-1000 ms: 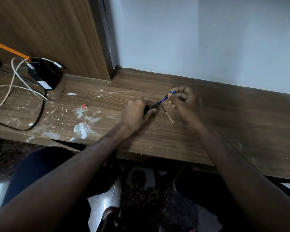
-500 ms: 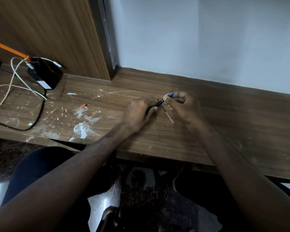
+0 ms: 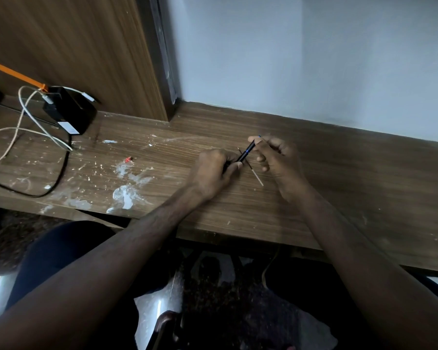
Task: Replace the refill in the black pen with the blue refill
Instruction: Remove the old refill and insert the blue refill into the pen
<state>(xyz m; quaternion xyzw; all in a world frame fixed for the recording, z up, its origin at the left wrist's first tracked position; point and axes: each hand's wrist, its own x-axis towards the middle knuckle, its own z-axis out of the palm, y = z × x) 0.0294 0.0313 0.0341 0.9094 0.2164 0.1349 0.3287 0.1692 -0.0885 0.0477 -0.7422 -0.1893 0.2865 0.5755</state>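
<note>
So from the head cam I've got both hands over the wooden desk, close together mid-desk. My left hand is curled tight around the lower end of the black pen, which angles up to the right. My right hand has thumb and forefinger pinched on the upper end, where a bit of the blue refill pokes out. A thin pale refill lies flat on the desk just under the hands.
</note>
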